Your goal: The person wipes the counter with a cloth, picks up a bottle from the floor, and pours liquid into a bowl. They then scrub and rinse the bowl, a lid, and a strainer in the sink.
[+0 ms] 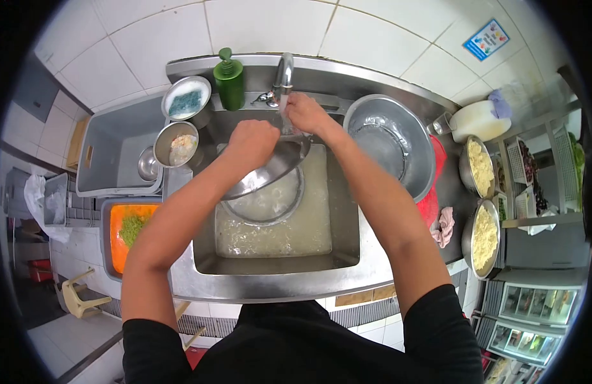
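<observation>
My left hand point(254, 144) is closed on the rim of a shiny metal bowl point(260, 178), which is tilted over the sink point(276, 264). My right hand point(303, 113) is at the running faucet point(285, 69), its fingers curled beside the water stream, just above the bowl's far edge. Whatever those fingers hold, if anything, is hidden. Below the tilted bowl, another round metal bowl point(301, 198) sits in the sink's cloudy water, partly covered by the first.
Left of the sink stand a green pump bottle point(230, 83), a bowl with a scouring pad point(186, 102), a small metal bowl point(174, 144) and a grey bin point(116, 144). To the right are a large metal basin point(393, 144), a red cloth point(430, 208) and bowls of pale yellow food point(485, 240).
</observation>
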{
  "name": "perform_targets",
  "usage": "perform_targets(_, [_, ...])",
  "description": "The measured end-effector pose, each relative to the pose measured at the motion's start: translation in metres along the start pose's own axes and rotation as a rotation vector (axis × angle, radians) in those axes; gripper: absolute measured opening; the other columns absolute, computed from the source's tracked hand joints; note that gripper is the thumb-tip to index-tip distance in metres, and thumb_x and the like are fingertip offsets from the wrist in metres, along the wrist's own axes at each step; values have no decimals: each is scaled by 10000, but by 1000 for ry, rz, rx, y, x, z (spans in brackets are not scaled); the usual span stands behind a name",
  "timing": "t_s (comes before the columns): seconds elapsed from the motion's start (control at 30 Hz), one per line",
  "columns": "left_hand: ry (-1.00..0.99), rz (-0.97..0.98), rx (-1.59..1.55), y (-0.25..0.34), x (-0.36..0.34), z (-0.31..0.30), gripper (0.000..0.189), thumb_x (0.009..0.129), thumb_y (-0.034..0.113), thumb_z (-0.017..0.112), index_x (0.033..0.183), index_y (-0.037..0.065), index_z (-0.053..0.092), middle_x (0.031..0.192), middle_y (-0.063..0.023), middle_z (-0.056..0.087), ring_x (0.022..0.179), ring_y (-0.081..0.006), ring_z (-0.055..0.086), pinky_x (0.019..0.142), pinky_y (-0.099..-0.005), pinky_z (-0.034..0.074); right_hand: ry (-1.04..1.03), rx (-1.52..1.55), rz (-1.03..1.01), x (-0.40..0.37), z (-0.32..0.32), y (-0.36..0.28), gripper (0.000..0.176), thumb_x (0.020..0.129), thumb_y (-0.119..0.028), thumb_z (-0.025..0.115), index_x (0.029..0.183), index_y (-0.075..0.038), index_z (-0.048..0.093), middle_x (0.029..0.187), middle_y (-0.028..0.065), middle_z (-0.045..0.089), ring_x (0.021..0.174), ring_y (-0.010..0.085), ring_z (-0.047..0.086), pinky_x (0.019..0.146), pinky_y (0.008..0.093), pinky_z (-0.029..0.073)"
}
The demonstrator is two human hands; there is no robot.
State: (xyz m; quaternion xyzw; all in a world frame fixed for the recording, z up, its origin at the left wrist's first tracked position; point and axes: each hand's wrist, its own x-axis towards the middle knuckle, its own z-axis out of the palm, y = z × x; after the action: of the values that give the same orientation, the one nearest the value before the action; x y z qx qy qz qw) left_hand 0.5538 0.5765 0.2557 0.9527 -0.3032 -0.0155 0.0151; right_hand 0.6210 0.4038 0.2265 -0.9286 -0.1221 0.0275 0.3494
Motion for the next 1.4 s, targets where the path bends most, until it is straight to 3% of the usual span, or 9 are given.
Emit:
perform_targets(0.27, [15, 171, 152, 43, -4, -84, 112, 730, 97, 644, 799, 63, 726, 778, -137, 696, 764, -301, 703, 666, -400, 560, 268, 37, 167, -73, -90, 69, 211, 850, -212, 562, 961, -92, 696, 932, 144, 696, 845, 309, 671, 769, 392, 523])
perform_targets(0.43, [351, 131, 23, 64, 14, -176, 133, 718, 96, 617, 807, 10, 667, 815, -209, 659, 826, -387, 648, 756, -468, 527, 436, 396, 360, -197, -142, 93, 164, 939, -206, 575, 975, -64, 647, 867, 3, 647, 710, 96, 598, 615, 243, 485])
perform_targets(0.57, [488, 82, -163, 76, 71, -214, 279, 760, 176, 576, 938, -22, 656, 926, -243, 668, 904, -410, 635, 819, -472, 507, 617, 423, 526, -313, -137, 97, 175, 941, -165, 549, 963, -23, 649, 857, 36, 651, 679, 103, 572, 604, 256, 478])
perform_targets(0.77, [288, -148, -655, 126, 153, -77, 272, 747, 156, 595, 902, -42, 700, 952, -258, 676, 934, -415, 659, 837, -462, 531, 745, 762, 868, -426, -66, 79, 174, 949, -205, 553, 986, -48, 618, 874, 49, 649, 694, 129, 606, 624, 270, 493])
perform_targets(0.87, [318, -332, -766, 155, 164, 9, 231, 760, 131, 621, 892, -38, 706, 1011, -265, 666, 960, -413, 654, 845, -466, 533, 692, 834, 901, -437, -23, 76, 151, 956, -173, 540, 1005, -51, 614, 866, 52, 653, 672, 123, 606, 612, 261, 499])
perform_targets(1.0, [135, -475, -956, 170, 149, 42, 248, 771, 149, 647, 946, -19, 699, 1118, -241, 625, 1034, -392, 624, 885, -449, 517, 585, 893, 907, -409, 14, 69, 131, 952, -131, 530, 1011, -55, 619, 860, 52, 653, 658, 112, 603, 597, 243, 491])
perform_targets(1.13, [222, -539, -984, 164, 111, 64, 304, 814, 291, 672, 986, 42, 650, 1054, -173, 614, 1083, -347, 579, 901, -456, 476, 415, 920, 839, -372, 43, 67, 151, 945, -147, 553, 1024, -40, 626, 858, 42, 656, 656, 101, 593, 595, 236, 489])
perform_targets(1.23, [359, -635, -1197, 135, 60, 108, 239, 832, 281, 639, 940, 69, 657, 961, -154, 640, 955, -348, 612, 830, -429, 485, 273, 869, 867, -332, 60, 52, 190, 932, -171, 577, 1003, -14, 656, 816, 36, 653, 652, 93, 576, 589, 236, 477])
perform_targets(1.4, [397, -1186, -1080, 54, -60, 319, 277, 839, 174, 596, 1042, -4, 657, 1006, -206, 684, 951, -349, 652, 859, -430, 502, 65, 646, 572, -222, 99, 53, 253, 955, -219, 574, 895, 5, 676, 767, 21, 629, 667, 87, 564, 629, 241, 474])
